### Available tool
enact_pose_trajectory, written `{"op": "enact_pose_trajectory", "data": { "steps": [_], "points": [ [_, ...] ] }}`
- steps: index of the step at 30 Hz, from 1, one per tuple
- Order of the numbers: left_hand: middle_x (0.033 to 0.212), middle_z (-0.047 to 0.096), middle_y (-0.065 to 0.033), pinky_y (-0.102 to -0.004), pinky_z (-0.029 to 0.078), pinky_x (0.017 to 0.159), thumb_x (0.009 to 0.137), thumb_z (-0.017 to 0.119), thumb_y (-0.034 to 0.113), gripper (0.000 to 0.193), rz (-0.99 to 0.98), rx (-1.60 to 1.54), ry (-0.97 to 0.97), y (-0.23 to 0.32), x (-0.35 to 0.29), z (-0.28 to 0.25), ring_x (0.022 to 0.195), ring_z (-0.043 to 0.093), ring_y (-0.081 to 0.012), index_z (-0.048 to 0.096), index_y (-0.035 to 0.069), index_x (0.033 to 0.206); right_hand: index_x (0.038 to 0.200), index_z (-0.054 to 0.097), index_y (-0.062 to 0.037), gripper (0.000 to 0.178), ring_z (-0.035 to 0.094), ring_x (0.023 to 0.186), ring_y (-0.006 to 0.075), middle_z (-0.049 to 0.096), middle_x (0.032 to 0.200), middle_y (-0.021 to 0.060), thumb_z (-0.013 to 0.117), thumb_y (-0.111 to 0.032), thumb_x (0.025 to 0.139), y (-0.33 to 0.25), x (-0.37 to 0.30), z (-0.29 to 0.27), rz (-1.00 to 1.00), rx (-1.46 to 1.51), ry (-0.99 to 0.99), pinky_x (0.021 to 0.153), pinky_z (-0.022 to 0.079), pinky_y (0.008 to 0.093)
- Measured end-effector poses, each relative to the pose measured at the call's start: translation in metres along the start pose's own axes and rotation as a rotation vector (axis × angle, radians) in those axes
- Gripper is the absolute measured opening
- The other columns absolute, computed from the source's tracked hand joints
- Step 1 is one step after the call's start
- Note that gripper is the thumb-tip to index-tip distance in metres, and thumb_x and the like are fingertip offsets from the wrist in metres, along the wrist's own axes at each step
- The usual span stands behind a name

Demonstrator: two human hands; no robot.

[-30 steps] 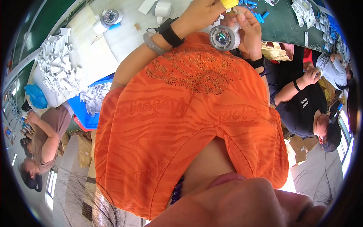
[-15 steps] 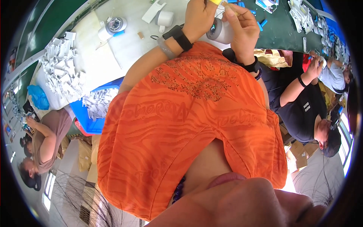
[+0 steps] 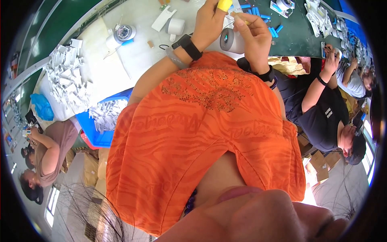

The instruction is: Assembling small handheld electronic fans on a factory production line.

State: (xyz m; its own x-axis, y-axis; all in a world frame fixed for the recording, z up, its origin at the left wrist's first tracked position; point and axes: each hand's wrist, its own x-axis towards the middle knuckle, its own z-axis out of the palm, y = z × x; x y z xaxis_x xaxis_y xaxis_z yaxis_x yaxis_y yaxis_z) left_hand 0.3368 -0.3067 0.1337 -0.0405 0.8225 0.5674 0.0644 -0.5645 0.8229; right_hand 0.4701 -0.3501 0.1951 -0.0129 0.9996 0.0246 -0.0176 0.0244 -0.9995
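Note:
At the top edge, my left hand [image 3: 207, 26] is closed, with a yellow cover [image 3: 224, 5] at the thumb tip. What it grips is cut off by the frame. Just right of it, my right hand [image 3: 256, 38] pinches a small tan piece [image 3: 235, 15], and thin dark wires run close to the fingertips. Below and between the hands lies a white rounded device [image 3: 238, 42] with a dark round face. Left of my left wrist are a white cylindrical housing [image 3: 176, 27] and a flat white plastic part [image 3: 164, 18].
Another white device [image 3: 124, 33] lies farther left, near heaped white parts [image 3: 66, 76]. A blue bin [image 3: 100, 136] holds more. Blue cylinders [image 3: 276, 31] and a white unit [image 3: 283, 5] lie on the green mat at right. Co-workers sit on both sides.
Both hands have come slightly down and left. The white device between them now shows more of its dark round face. The right hand keeps its pinch.

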Motion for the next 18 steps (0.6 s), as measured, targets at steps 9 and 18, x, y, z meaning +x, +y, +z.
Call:
{"op": "enact_pose_trajectory", "data": {
  "steps": [9,18],
  "points": [
    [0.074,0.057,-0.0017,-0.023,0.041,0.052,0.1,0.044,0.031,0.034,-0.64,-0.345,-0.073,0.025,0.003,-0.002,0.059,0.05,-0.0078,0.059,0.001,0.107,0.107,0.06,0.0034,0.024,0.061,0.08,0.0096,0.068,0.096,0.0072,0.066,-0.012,0.09,0.0,-0.002,-0.005,0.056,0.019,0.029,0.074,0.05,0.0228],
    [0.075,0.054,0.0009,-0.0203,0.036,0.048,0.102,0.042,0.028,0.03,-0.61,-0.448,-0.094,-0.009,-0.02,-0.001,0.055,0.045,-0.0043,0.057,0.002,0.104,0.106,0.061,0.0028,0.022,0.061,0.079,0.0092,0.068,0.095,0.0068,0.066,-0.012,0.09,0.001,-0.005,-0.007,0.097,0.069,-0.059,0.073,0.049,0.0222]
  ]
}}
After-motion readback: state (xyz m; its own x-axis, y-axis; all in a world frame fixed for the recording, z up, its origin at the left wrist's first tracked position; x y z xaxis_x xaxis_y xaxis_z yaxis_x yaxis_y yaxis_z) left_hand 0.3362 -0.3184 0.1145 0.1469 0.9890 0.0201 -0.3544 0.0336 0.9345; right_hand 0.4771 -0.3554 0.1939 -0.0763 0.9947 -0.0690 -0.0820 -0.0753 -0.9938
